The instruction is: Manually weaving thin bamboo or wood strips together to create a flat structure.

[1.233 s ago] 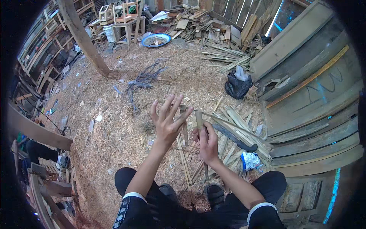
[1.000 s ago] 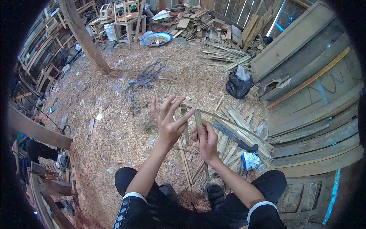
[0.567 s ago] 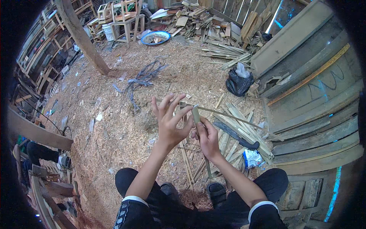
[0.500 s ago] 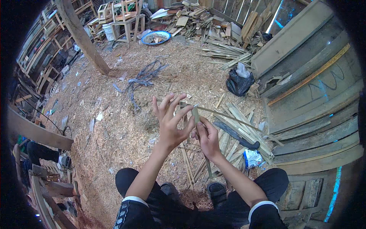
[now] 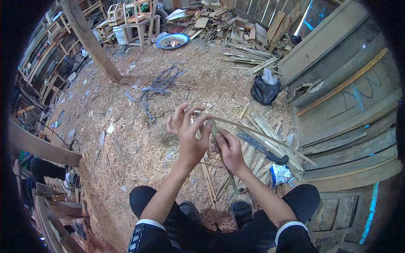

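My left hand [image 5: 190, 135] has its thumb and index finger closed at the top of a greenish bamboo strip [image 5: 233, 183], its other fingers curled loosely. My right hand [image 5: 228, 152] grips that strip just below, its lower part slanting down toward my right foot. From my fingertips a thin, pale length of strip [image 5: 287, 147] reaches out to the right; where it meets the upright piece is partly hidden. Beneath and beside my right hand lie a dark-handled machete [image 5: 274, 158], loose split strips [image 5: 265, 128] and a white and blue packet [image 5: 280, 175].
A post [image 5: 95, 48], chair frames [image 5: 141, 21], wood scraps [image 5: 206, 21], a blue-rimmed basin [image 5: 172, 36], tangled cord [image 5: 162, 82] and a black bag [image 5: 265, 92] lie beyond. Old doors [image 5: 346, 109] line the right. Someone's leg [image 5: 44, 168] shows at left, beside boards [image 5: 46, 141].
My left hand has moved slightly right, its thumb and index finger closing onto the strip's top. The long thin piece has shifted right and down at its far end.
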The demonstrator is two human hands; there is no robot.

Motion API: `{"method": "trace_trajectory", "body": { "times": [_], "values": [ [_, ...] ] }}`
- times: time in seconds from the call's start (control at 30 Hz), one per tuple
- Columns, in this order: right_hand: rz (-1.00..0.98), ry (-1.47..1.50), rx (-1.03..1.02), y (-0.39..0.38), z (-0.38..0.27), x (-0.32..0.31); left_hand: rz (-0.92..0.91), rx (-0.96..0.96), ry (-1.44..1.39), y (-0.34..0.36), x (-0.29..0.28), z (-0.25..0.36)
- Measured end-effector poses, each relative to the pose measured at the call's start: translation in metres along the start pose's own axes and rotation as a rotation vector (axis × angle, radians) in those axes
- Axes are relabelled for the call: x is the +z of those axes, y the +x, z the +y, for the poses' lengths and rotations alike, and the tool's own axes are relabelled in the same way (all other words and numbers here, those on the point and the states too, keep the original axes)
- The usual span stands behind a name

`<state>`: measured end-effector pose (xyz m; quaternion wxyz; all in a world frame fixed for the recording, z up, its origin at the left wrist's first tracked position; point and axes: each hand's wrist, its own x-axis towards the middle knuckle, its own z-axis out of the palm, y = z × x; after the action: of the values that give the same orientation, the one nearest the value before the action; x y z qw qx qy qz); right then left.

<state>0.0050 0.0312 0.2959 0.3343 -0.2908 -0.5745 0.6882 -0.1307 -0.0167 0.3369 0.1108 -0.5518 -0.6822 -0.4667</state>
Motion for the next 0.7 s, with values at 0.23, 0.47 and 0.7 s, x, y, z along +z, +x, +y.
{"method": "trace_trajectory", "body": {
  "times": [0.23, 0.47, 0.7],
  "values": [
    [0.057, -0.244, -0.211, 0.0021, 0.0025, 0.0042, 0.069, -0.039, -0.056, -0.0002, 0.0051, -0.0027],
    [0.024, -0.252, -0.246, 0.0019, -0.0016, 0.0049, 0.09, -0.065, -0.032, -0.0016, 0.0064, -0.0006],
    [0.081, -0.264, -0.233, 0.01, -0.0025, 0.0019, 0.101, -0.02, -0.002, -0.0017, 0.0097, 0.0014]
  ]
}}
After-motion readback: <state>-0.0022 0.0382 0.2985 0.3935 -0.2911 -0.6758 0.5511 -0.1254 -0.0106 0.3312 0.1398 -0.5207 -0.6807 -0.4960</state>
